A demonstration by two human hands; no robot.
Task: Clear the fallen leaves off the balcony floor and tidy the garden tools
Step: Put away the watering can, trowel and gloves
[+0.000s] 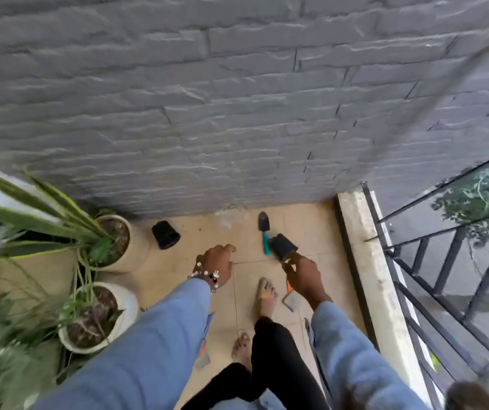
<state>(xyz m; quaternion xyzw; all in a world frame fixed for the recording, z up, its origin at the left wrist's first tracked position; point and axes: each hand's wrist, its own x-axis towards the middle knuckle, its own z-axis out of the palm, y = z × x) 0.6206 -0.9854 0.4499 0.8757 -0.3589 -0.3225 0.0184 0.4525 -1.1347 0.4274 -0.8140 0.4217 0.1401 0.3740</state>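
On the balcony floor (249, 241), at the foot of the grey wall (207, 113): trowel (264, 232) lies flat, dark blade toward the wall, teal handle pointing back at the person. A black pot (283, 246) sits tipped just right of the handle, touching or nearly so. A second black pot (165, 234) lies on its side left of the trowel, well apart from it, close to the wall.

Right hand (302, 276) is at the rim of the pot next to the trowel, fingers curled down onto it; looks like a grip on the rim, but blur makes contact uncertain. Something orange shows under this hand, can't tell what. Left hand (216, 263), beaded bracelet at the wrist, hovers above the floor left of the trowel, fingers loosely bent, holding nothing.

Small flat grey-purple item (291, 300) lies on the floor nearer the person than the trowel, beside a bare foot (265, 297).

Two white planters (125, 244) with green plants stand far left of the trowel. Concrete ledge (367, 261) and black railing (444, 276) run to the right of it.

Both sleeves are light blue. No leaves clearly visible on the tiles around the trowel.
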